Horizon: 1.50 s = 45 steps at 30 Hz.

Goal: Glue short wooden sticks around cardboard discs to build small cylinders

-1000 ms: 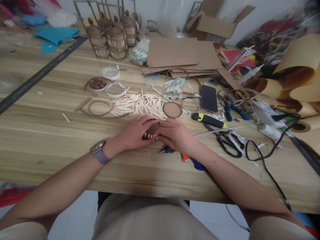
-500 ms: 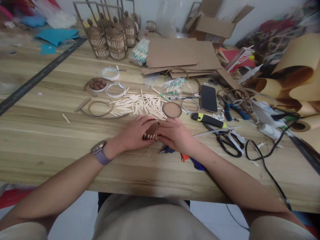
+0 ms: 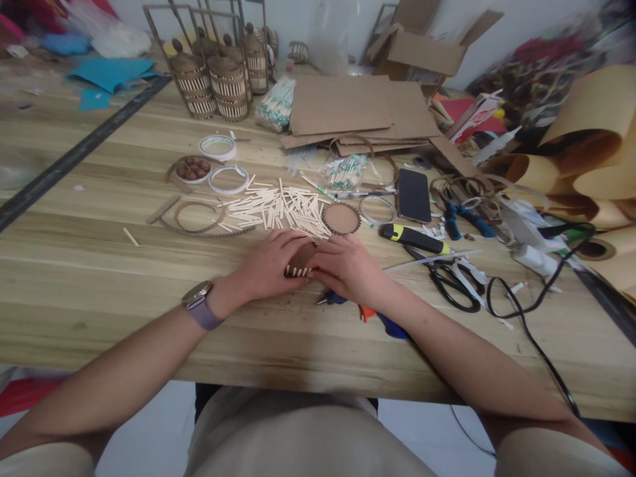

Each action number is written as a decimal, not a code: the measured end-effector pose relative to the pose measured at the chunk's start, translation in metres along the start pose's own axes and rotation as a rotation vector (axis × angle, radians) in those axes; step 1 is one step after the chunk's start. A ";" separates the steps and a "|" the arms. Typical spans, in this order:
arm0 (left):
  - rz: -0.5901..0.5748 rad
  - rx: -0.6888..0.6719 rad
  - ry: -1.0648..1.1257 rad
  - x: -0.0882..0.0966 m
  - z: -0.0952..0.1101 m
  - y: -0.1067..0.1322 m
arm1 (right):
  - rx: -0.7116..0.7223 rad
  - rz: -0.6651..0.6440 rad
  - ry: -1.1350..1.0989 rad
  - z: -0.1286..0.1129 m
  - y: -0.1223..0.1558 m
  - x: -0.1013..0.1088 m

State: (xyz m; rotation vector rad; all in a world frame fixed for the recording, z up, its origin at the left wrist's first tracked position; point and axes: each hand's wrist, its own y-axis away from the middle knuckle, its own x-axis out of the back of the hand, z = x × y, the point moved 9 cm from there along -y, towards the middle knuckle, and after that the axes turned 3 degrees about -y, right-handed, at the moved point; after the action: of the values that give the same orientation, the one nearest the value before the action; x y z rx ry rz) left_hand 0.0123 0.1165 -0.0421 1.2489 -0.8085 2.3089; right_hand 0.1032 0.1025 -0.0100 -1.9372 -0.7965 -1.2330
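Between both hands sits a small round brown cardboard piece point(image 3: 299, 257) with several short pale sticks standing along its near edge. My left hand point(image 3: 272, 265) curls around its left side. My right hand point(image 3: 348, 266) grips the right side, its fingertips at the row of sticks; whether they also pinch a loose stick is hidden. Just beyond the hands lies a heap of pale wooden sticks point(image 3: 283, 205). A round cardboard disc with a notched rim point(image 3: 342, 218) rests beyond my right hand. Partly under my right forearm is a blue and orange glue gun point(image 3: 392, 326).
To the right lie a black-and-yellow-handled cutter point(image 3: 415, 238), black scissors point(image 3: 452, 285), a phone point(image 3: 414, 195) and a black cable point(image 3: 529, 334). Tape rolls point(image 3: 228, 179) and a dish of brown beads point(image 3: 193, 169) are at left. Stick-sided lanterns point(image 3: 228, 86) and cardboard sheets point(image 3: 342, 106) stand behind.
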 end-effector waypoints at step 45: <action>0.027 0.024 0.000 0.003 0.003 -0.003 | -0.020 -0.035 0.000 -0.002 -0.001 -0.001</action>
State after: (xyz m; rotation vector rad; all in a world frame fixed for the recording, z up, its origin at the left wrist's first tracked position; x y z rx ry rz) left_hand 0.0142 0.1173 -0.0369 1.2553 -0.8046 2.3464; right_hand 0.1011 0.1008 -0.0104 -1.9468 -0.8244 -1.2664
